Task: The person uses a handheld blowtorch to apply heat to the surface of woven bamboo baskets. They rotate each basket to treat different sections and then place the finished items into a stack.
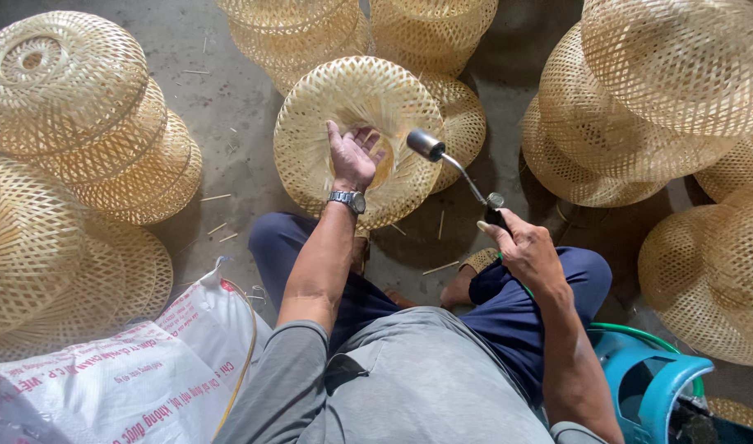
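My left hand (pixel 353 156), with a metal wristwatch, reaches into the hollow of a round woven bamboo shade (pixel 310 123) and holds it up on edge in front of my knees. In my right hand (pixel 526 247) is a gas torch (pixel 454 168), gripped at its black handle, with the metal nozzle angled up and left toward the shade's inner rim, a short gap from it. I cannot make out a flame. A green hose runs down from the torch beside my right leg.
Stacks of similar woven shades stand at left (pixel 80 123), back (pixel 360 33) and right (pixel 664 90). A white printed sack (pixel 121 386) lies at lower left. A blue plastic holder (pixel 652 382) sits at lower right. Bamboo splinters litter the concrete floor.
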